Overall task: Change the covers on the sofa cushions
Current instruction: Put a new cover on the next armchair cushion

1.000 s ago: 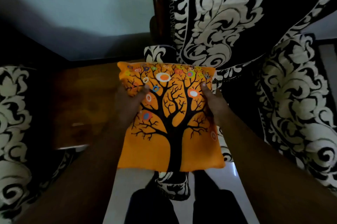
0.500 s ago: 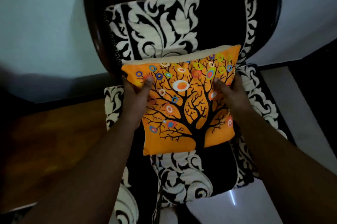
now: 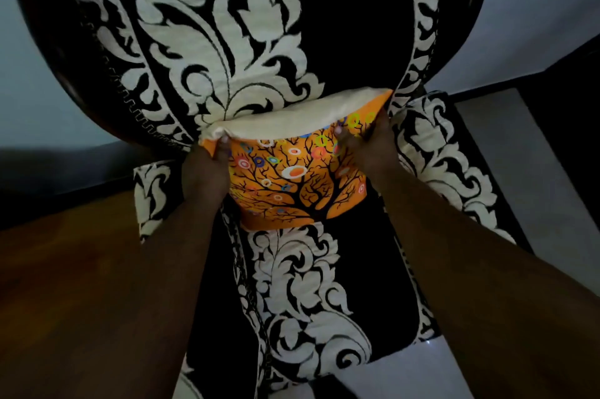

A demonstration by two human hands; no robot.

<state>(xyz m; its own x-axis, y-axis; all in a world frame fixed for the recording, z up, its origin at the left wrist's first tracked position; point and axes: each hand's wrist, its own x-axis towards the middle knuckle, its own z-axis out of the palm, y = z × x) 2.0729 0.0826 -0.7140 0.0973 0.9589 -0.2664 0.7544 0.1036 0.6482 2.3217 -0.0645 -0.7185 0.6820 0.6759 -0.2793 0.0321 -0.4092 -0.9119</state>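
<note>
Landmark: the armchair (image 3: 292, 285), black fabric with a large cream leaf pattern, seen from above and in front.
Cushion: the orange cushion (image 3: 292, 190), printed with a black tree and coloured rings, stands at the back of the armchair's seat, leaning against the foot of its backrest.
Cushion top: a cream side (image 3: 292, 117) shows along the upper edge, touching the backrest.
Left hand: the left hand (image 3: 206, 171) grips the cushion's upper left corner, fingers curled round the edge, a fingertip on the orange face.
Right hand: the right hand (image 3: 370, 148) grips the upper right corner the same way, fingers folded over the print.
Arms: both forearms reach across the seat from the near side.
Left of the armchair: a brown wooden surface (image 3: 65, 285) lies beside its armrest.
Behind the armchair: a pale wall (image 3: 39, 80).
Right of the armchair: a pale floor (image 3: 535, 171), dim and hard to make out.
</note>
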